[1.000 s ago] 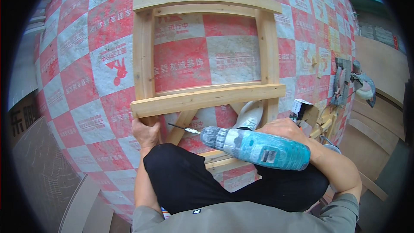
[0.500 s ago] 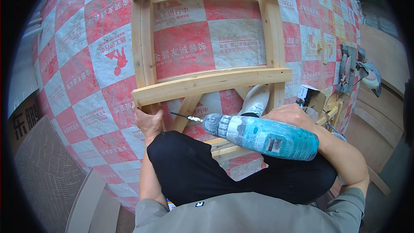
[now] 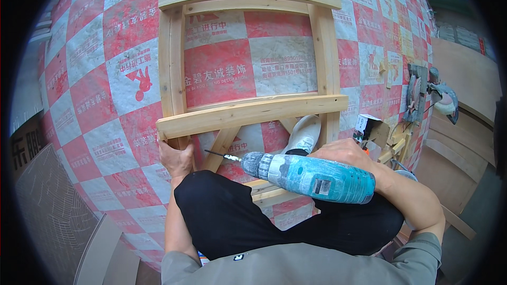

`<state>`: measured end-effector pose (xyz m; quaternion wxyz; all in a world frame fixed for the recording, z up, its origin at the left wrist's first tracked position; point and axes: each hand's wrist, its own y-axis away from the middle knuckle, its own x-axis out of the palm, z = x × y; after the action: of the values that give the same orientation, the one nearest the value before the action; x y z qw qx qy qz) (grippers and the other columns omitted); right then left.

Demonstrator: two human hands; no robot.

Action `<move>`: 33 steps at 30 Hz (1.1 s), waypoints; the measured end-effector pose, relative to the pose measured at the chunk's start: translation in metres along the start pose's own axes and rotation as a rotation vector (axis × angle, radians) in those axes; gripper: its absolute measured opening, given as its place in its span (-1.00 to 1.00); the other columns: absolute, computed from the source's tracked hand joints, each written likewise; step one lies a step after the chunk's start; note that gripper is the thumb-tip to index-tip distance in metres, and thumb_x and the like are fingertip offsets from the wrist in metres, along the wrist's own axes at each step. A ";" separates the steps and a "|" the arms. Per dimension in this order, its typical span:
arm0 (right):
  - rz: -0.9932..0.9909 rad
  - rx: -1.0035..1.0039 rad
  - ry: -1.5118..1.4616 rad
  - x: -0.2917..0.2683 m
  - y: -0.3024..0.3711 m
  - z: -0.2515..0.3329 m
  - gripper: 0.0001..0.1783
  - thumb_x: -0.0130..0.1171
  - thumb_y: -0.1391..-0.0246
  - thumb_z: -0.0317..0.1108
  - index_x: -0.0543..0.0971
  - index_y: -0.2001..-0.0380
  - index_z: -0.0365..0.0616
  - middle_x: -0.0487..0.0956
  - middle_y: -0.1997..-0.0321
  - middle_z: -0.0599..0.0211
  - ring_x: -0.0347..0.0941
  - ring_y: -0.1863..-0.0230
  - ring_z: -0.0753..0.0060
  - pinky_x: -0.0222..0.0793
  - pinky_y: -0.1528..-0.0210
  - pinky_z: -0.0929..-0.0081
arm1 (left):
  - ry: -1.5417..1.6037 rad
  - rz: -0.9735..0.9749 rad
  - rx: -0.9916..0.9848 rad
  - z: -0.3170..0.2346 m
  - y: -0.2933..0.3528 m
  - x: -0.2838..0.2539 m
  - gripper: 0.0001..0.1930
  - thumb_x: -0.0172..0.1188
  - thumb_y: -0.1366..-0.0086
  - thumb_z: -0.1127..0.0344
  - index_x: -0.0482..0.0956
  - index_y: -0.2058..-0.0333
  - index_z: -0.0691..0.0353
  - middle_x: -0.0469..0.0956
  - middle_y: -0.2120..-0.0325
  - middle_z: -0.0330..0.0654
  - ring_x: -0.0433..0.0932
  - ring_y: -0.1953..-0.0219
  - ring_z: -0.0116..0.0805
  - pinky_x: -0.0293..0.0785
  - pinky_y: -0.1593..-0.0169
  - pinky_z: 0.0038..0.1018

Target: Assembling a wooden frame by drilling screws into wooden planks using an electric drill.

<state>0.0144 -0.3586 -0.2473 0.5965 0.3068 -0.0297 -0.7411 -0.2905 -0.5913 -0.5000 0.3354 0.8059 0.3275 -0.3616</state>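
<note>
A wooden ladder-like frame point(image 3: 325, 47) lies ahead of me, its near plank point(image 3: 253, 113) running across two side rails. At that plank's left end my left hand point(image 3: 176, 157) is closed around the wood, thumb on the near side. My right hand point(image 3: 340, 153) holds a dusty teal cordless drill point(image 3: 322, 179), though its grip on the handle is mostly hidden behind the drill body. The drill lies level above my knees. Its dark, thin bit point(image 3: 214, 152) points left toward my left hand, apart from the wood.
Red and white printed floor covering point(image 3: 132, 79) spreads under the frame. My white shoe point(image 3: 305, 133) is beneath the near plank. To the right are an opened small box point(image 3: 372, 129), wood offcuts point(image 3: 393, 150) and a dusty tool point(image 3: 417, 92). Boards point(image 3: 454, 163) lean farther right; a grey panel point(image 3: 100, 248) stands lower left.
The whole view has shifted, so the frame and floor sit slightly lower and to the left. Both hands keep their holds, and the drill stays nearly in place relative to the frame.
</note>
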 end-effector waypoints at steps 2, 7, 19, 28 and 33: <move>-0.005 0.009 0.006 0.000 0.001 0.000 -0.61 0.32 0.07 -0.31 0.63 0.11 -0.18 0.68 0.23 0.05 0.65 0.21 0.02 0.58 0.19 0.25 | 0.016 -0.012 0.003 0.002 0.000 0.000 -0.16 0.48 0.14 0.11 0.34 -0.15 0.19 0.54 0.07 0.15 0.52 -0.01 0.21 0.44 -0.07 -0.06; -0.009 -0.003 0.016 -0.001 -0.001 -0.001 -0.59 0.33 0.08 -0.30 0.64 0.11 -0.17 0.69 0.23 0.07 0.65 0.21 0.03 0.58 0.19 0.26 | 0.051 -0.015 0.018 -0.003 0.001 0.000 -0.19 0.47 0.15 0.10 0.37 -0.11 0.21 0.55 0.11 0.15 0.52 0.02 0.22 0.45 -0.04 -0.06; 0.016 -0.006 0.037 -0.004 -0.001 -0.004 -0.53 0.40 0.16 -0.26 0.64 0.10 -0.12 0.69 0.23 0.11 0.66 0.21 0.09 0.59 0.19 0.30 | 0.006 -0.052 0.036 -0.008 0.002 -0.002 -0.22 0.49 0.16 0.08 0.41 -0.05 0.26 0.55 0.15 0.16 0.54 0.08 0.22 0.46 -0.02 -0.04; 0.010 -0.024 0.044 -0.003 -0.001 -0.005 -0.52 0.41 0.16 -0.25 0.63 0.10 -0.13 0.69 0.22 0.11 0.66 0.20 0.10 0.60 0.17 0.29 | 0.016 -0.044 0.036 -0.006 0.002 -0.004 -0.23 0.47 0.17 0.08 0.42 -0.04 0.28 0.54 0.16 0.16 0.54 0.09 0.22 0.46 -0.01 -0.04; 0.012 -0.008 0.052 -0.005 -0.001 -0.004 -0.52 0.41 0.16 -0.24 0.63 0.10 -0.14 0.69 0.21 0.10 0.66 0.19 0.09 0.59 0.18 0.28 | 0.029 -0.043 0.042 -0.003 0.001 -0.003 -0.22 0.47 0.19 0.08 0.41 -0.03 0.29 0.54 0.16 0.16 0.53 0.07 0.21 0.45 -0.01 -0.04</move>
<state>0.0160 -0.3520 -0.2489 0.6026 0.3233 -0.0131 -0.7295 -0.2906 -0.5904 -0.4957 0.3056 0.8107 0.3419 -0.3640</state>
